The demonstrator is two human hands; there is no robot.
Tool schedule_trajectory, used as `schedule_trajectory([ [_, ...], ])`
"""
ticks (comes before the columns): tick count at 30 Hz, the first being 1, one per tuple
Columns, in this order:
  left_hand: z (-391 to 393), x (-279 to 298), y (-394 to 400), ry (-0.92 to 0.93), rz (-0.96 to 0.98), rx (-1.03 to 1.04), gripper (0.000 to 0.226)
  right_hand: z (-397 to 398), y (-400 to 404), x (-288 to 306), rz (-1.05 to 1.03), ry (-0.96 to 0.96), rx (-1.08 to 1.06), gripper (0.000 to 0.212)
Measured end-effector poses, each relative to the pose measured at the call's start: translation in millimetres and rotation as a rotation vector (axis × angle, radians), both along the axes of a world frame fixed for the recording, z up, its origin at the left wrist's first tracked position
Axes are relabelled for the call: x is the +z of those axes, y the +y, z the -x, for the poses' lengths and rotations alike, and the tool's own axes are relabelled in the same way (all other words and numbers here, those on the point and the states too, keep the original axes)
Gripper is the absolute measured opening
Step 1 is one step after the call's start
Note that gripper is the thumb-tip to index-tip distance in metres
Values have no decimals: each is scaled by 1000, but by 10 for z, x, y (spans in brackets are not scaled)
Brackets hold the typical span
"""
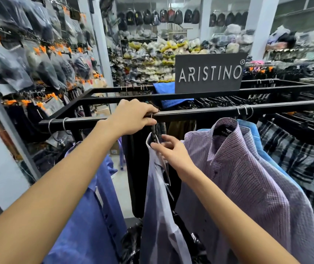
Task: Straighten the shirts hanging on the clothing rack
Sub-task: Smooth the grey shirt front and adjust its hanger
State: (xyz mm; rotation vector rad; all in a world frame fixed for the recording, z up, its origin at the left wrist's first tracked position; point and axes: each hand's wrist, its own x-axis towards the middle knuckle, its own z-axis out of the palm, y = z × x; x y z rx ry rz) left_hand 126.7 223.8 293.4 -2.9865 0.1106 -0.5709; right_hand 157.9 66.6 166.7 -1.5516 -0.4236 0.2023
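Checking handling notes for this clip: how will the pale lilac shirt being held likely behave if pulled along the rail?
The pale lilac shirt hangs in soft folds, so probably floppy and light. Its hanger hook, gripped by the left hand at the black rail, should slide but may swing.

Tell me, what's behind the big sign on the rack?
Behind the sign shelves of bagged goods show at its sides, and a blue cloth pokes out at its left. Whatever sits straight behind it is covered.
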Motion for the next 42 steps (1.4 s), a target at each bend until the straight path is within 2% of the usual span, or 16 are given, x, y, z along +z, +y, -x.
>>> schedule_trajectory([
  [3, 22, -7, 10, -21, -29, 8, 50, 68, 59, 47, 68, -185, -28, 42],
  [7, 107, -12, 97, -24, -53, 49, 49, 176, 281, 71, 107, -245, 53, 45],
  [11, 283, 16, 384, 3, -42, 107, 48, 343, 606, 47, 112, -247, 99, 56],
  [18, 659, 110, 1068, 83, -45, 219, 49, 629, 1189, 45, 161, -306, 182, 47],
  [29, 1128, 135, 1755, 159, 6, 366, 43, 943, 1891, 105, 146, -277, 337, 44],
  [33, 1086, 181, 1700, 170, -22, 330, 50, 941, 1908, 55, 149, -247, 365, 43],
  [37, 886, 207, 1368, 79, -36, 202, 56, 869, 1647, 106, 90, -213, 364, 39],
  [42, 519, 58, 639, -58, 103, -51, 54, 616, 974, 86, 119, -280, 241, 38],
])
